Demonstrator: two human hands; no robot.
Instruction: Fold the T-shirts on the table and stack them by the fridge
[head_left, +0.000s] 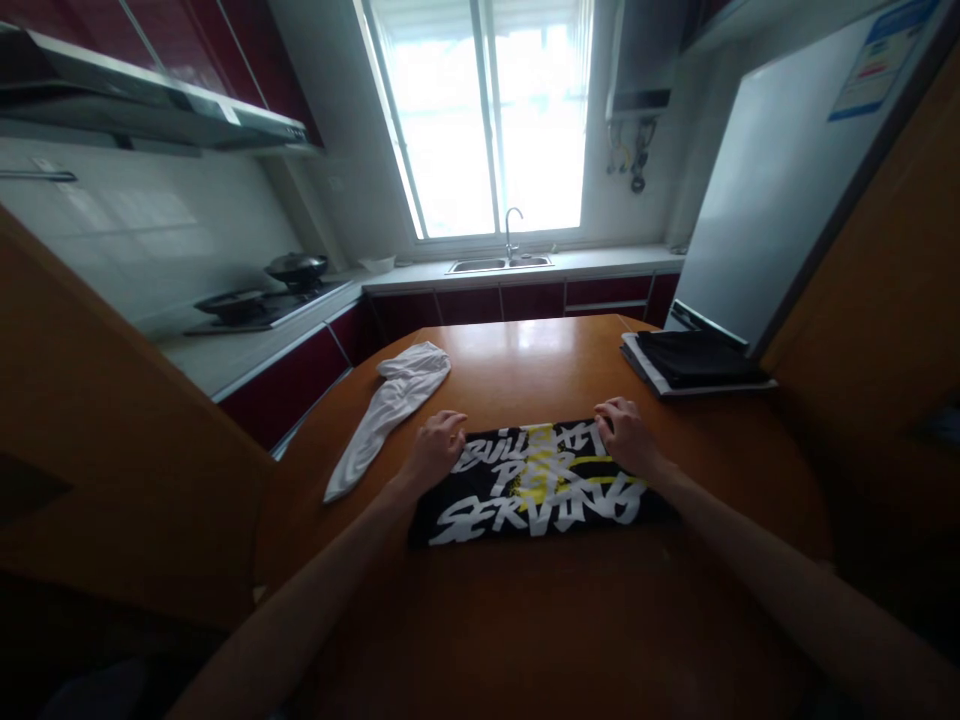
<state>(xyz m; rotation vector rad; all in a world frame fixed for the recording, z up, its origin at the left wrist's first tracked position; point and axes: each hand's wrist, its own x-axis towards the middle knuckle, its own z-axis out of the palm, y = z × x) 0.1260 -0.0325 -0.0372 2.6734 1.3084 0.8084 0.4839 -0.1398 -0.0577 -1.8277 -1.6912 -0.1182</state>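
Note:
A black T-shirt (540, 480), folded into a wide rectangle, lies on the wooden table in front of me. Large white lettering and yellow marks cover its upper face. My left hand (439, 448) is at its far left corner, fingers bent and closed on the edge. At the far right corner, my right hand (630, 438) has its fingers curled over the edge in the same way. Parts of both side edges are hidden under my hands and forearms.
A crumpled white garment (401, 400) lies at the left of the table (525, 370). Folded dark and white clothes (697, 360) are stacked at the right. Beyond stand a counter with a sink (499, 264), a stove with pans (296, 268), and a fridge (795, 180).

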